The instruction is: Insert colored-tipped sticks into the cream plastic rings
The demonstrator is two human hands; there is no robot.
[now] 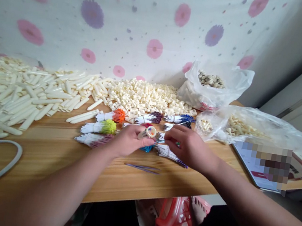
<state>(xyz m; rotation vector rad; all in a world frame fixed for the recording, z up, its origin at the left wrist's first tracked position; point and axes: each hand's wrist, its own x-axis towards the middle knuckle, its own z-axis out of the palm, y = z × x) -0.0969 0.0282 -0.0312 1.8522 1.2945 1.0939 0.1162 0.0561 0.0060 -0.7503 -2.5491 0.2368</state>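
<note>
My left hand point(131, 140) is closed around a cream pen barrel point(151, 131). Its round end faces me, with small coloured bits inside. My right hand point(185, 143) is to its right, fingers pinched together over the bundles; whatever is between the fingertips is too small to make out. Around both hands lie tied bundles of thin white pen refills: orange-tipped point(111, 115), yellow-green-tipped point(99, 126), mauve-tipped point(94, 139), dark purple-tipped point(148, 117) and blue-tipped point(179, 118) ones. Bright blue tips point(147, 148) show below the barrel. A few loose purple sticks point(143, 168) lie in front.
Long cream tubes point(46, 97) are heaped at left, short slotted cream pieces point(145, 94) at the back. Plastic bags of small parts point(211, 80) point(243, 126) stand at right, beside a tablet point(246, 163). A white cable point(16, 156) loops at front left. A red plastic basket point(171, 216) is below the table.
</note>
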